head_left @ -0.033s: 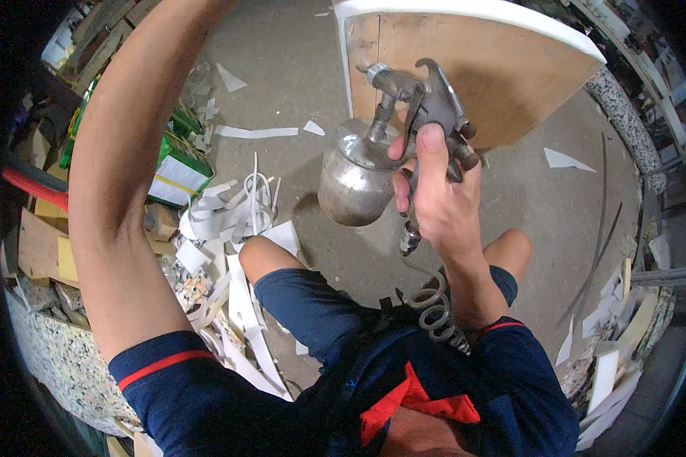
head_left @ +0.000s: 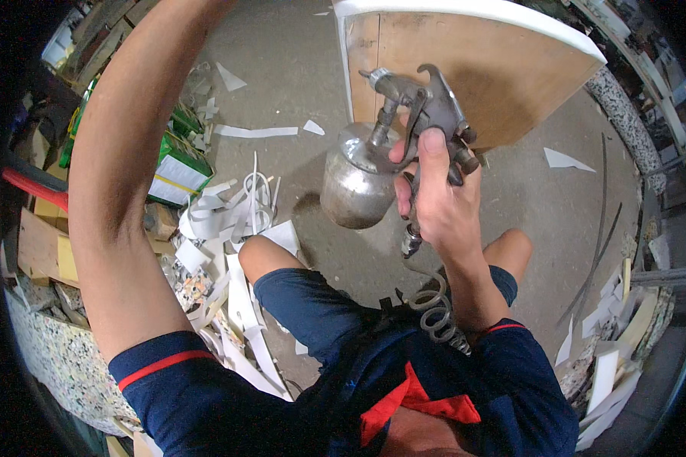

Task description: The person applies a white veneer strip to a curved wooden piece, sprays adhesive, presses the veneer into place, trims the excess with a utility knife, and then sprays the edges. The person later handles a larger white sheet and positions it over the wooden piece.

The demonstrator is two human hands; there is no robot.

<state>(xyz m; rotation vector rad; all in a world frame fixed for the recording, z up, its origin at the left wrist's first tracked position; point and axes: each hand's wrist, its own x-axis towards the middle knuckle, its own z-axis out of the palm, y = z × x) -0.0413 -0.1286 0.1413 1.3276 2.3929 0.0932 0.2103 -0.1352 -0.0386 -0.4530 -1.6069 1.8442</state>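
My right hand (head_left: 448,194) is wrapped round the handle of a metal spray gun (head_left: 434,110), with the thumb along its back. The gun's nozzle points to the left, and a round silver paint cup (head_left: 360,183) hangs under it. From the fitting at the bottom of the handle, a coiled air hose (head_left: 437,312) runs down past my lap. Just beyond the gun stands a wooden panel (head_left: 472,68) with a white padded edge. My left arm reaches up past the top edge of the picture, so that hand is out of sight.
White foam offcuts and strips (head_left: 240,297) lie heaped at the left, near a green package (head_left: 179,171). More offcuts (head_left: 613,358) pile up at the right. A speckled foam roll (head_left: 625,126) stands beside the panel. Loose scraps dot the concrete floor (head_left: 282,84).
The spray gun and its cup have shifted very slightly down and to the right in my right hand. My left arm looks the same.
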